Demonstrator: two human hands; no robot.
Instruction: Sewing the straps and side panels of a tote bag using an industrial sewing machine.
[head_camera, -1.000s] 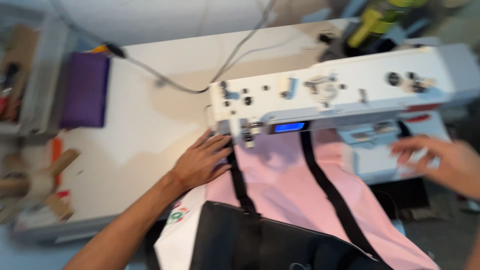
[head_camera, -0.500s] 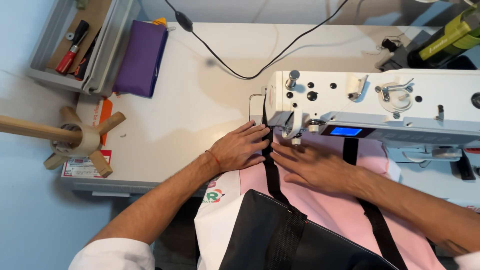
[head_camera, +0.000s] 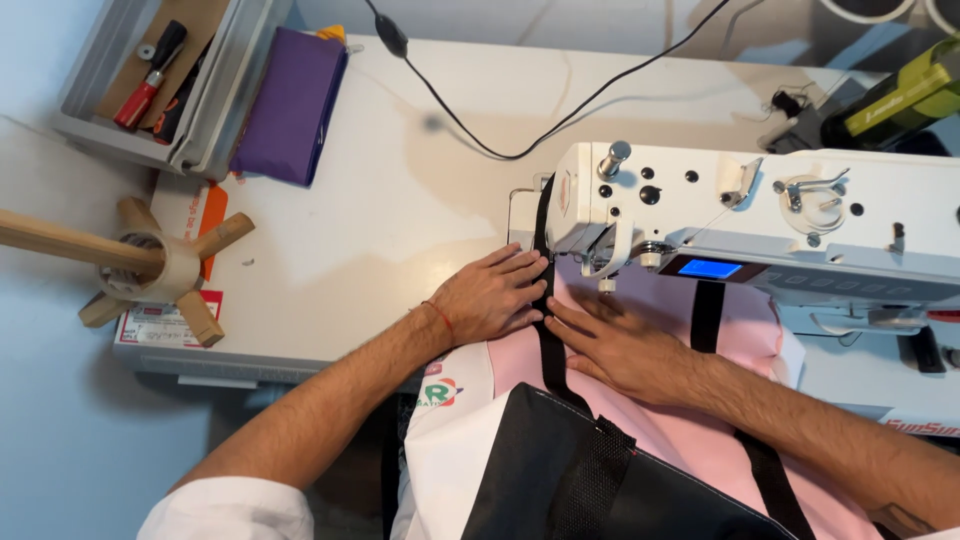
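Hands are now both laid flat, fingers together: left hand (head_camera: 495, 297) and right hand (head_camera: 618, 345) flank the black strap (head_camera: 549, 345) on pink fabric (head_camera: 660, 420), the right brought in from the sewing machine (head_camera: 760, 225).

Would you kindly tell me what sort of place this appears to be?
Probably a sewing workshop: a white industrial sewing machine stands on a white worktable, both hands press a black webbing strap onto pink fabric, and a grey tool tray sits nearby.

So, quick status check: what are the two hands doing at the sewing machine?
Left hand and right hand flat on pink fabric, flanking black strap. Strap runs under sewing machine head. Nothing in the way.
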